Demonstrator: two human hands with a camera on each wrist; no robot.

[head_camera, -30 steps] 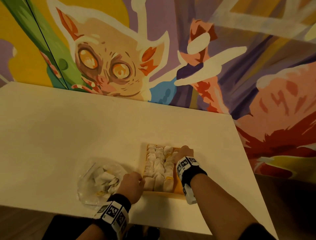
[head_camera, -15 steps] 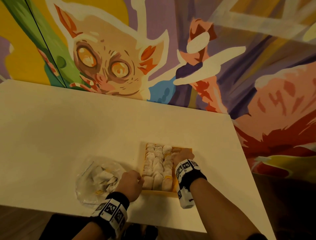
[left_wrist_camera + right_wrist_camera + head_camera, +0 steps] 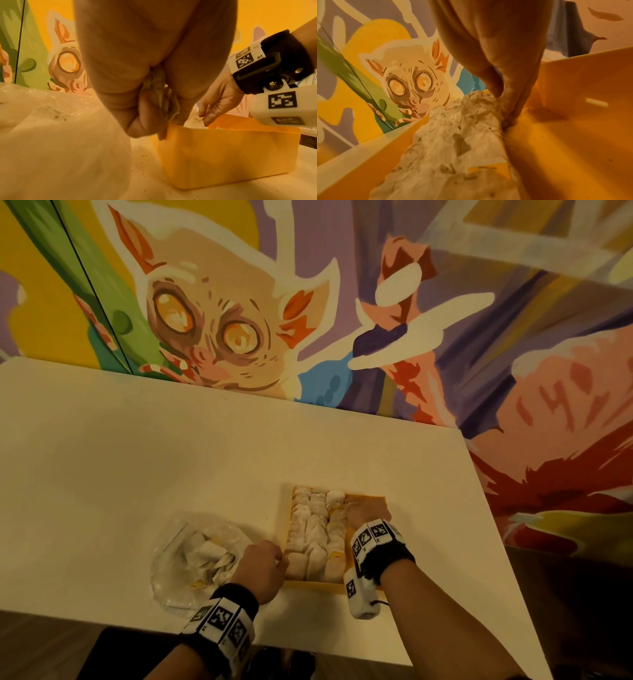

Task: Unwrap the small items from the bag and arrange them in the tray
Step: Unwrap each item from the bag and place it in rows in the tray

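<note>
The step in hand appears to be the seating of a small pale item into the yellow rectangular plastic tray (image 3: 368,495), which stands near the front edge of the white desk (image 3: 137,457), toward its right corner. The right hand (image 3: 368,510) is lowered into the tray's far right part, its fingers (image 3: 510,108) extended downward and pressed against the side of the pale, crumpled-looking small items (image 3: 313,529); whether one is actually pinched cannot be told. For a good result, the item is best pushed snugly against the existing rows and released only when it sits level, so that neighbours are not tipped.

The left hand (image 3: 154,105) is curled round a scrap of crumpled pale wrapper (image 3: 160,94), while its fingertips rest against the tray's near left corner. The tray is best kept steadied this way, and the wrapper discarded afterwards rather than dropped among the arranged pieces.

The tray is filled along its left and middle with close-packed rows of the items; bare yellow floor is visible along its right side in the right wrist view, so room is judged to remain. The clear crinkled plastic bag (image 3: 191,556) lies just left of the tray, near the desk's front edge, and pale wrapped pieces are still held in it.
</note>
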